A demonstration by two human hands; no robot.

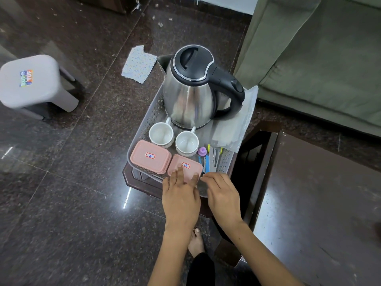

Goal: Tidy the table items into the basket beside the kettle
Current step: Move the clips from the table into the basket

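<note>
Resting flat on the near pink lidded box (186, 167), the left hand (180, 196) lies with fingers straight and relaxed, grasping nothing; it seems to be nudging the box snug against its twin (150, 156) so both fit the grey perforated basket (144, 120). Just right of that contact, the right hand (223, 196) reaches its loosely bent fingertips toward the coloured sachets (207, 161); whether it pinches one I cannot tell. Beyond both hands stand two white cups (186, 143) and the steel kettle (191, 89).
</note>
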